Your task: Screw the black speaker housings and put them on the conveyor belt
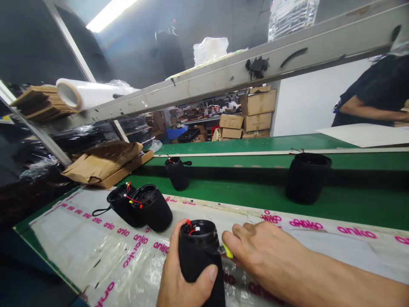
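Note:
My left hand is wrapped round a black fabric-covered cylinder, which looks like a speaker body. It stands tilted slightly, its open top facing up, with red wires and a white connector showing inside the rim. In my right hand is a yellow-handled utility knife, its blade end touching the cylinder's side just below the rim. Two similar cylinders stand close together to the left, a rear one with a strap loop and a front one, both with red wires at their tops.
Another black cylinder and a larger-looking one stand on the green belt. Printed plastic film covers the near worktop. A cardboard tray holds brown paper at left. A metal shelf beam crosses above. A person works at far right.

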`<state>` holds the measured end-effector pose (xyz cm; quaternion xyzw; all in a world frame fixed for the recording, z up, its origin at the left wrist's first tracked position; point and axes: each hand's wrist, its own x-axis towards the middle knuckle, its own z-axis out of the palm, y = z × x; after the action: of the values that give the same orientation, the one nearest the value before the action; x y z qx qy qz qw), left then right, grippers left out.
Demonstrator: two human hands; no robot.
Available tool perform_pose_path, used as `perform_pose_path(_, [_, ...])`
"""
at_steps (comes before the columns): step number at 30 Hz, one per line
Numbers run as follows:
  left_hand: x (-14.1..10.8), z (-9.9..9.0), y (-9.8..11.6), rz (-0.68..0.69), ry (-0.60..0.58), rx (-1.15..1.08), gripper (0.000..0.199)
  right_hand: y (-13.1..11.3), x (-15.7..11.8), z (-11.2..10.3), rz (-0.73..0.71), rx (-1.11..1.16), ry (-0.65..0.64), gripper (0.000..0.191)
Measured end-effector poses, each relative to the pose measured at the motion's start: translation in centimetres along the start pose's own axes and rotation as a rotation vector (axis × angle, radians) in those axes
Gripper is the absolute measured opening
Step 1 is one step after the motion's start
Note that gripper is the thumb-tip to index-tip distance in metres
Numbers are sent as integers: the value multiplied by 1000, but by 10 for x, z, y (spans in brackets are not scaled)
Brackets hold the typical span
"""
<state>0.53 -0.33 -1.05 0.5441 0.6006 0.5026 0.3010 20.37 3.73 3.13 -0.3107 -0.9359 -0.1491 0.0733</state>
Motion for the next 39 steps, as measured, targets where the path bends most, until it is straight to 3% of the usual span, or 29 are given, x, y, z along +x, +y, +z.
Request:
perform_pose_path(6, [2, 6, 7, 57, 51, 194, 83, 11, -9, 18, 8, 81, 49, 19])
perform_pose_path(16, [6, 0, 13, -105, -276, -408, 104, 16, -13, 36, -26, 420, 218, 12])
perform_pose_path(21, [5, -11, 18, -250, -446, -576, 71, 17, -17, 32, -143, 554, 432, 29])
perform_pose_path(23, [4, -15, 17, -262, -393, -547, 67, 15, -17, 25, -102, 548, 450, 24])
perform_pose_path(26, [1, -18, 13, -139, -220, -364, 79, 6, -15, 14, 70, 461, 257, 9])
perform_pose_path(28, [-1, -16, 9, -79, -92, -222, 86, -3, -11, 9, 117, 407, 138, 10])
perform_pose_path(31, [-4, -11, 6, -29, 45, -49, 84, -15, -5, 6, 99, 316, 87, 16])
perform_pose_path(39, [-7, -3, 4, 12, 141, 98, 83, -18, 2, 5, 53, 246, 66, 18])
